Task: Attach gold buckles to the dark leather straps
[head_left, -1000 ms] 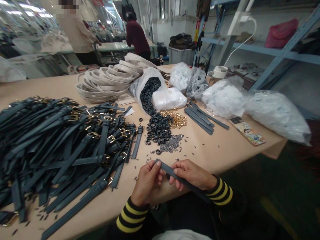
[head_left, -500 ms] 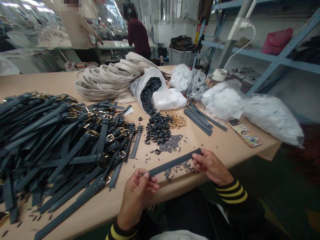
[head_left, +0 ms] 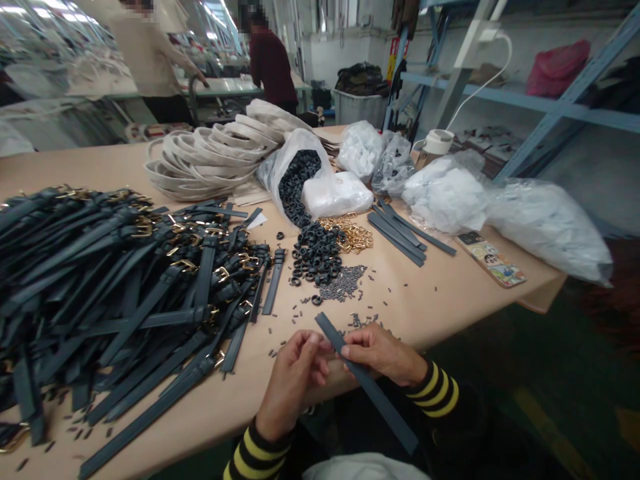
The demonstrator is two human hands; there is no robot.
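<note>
Dark grey strap runs slantwise between the person's two hands, its upper end sticking out above the fingers over the table and its longer lower end hanging past the table edge toward the lap. Right hand, in a black sleeve with yellow stripes, is pinching the strap between thumb and fingers. Left hand, in a matching sleeve, sits just beside it with the fingers curled and the fingertips at the strap's edge; whether they are pinching it or only touching it, I cannot tell. Both hands are over the near edge of a long tan table. Just beyond them lie small dark pegs, some in a heap and others scattered. To the left is a large pile of dark straps with gold buckles. Past the pegs are a heap of black rings, gold links, and a white bag of more black rings. Farther right lie a few loose dark straps, a phone in a cartoon case and clear bags of white stuffing. Cream straps are coiled at the far side, and two co-workers stand at another table behind.
</note>
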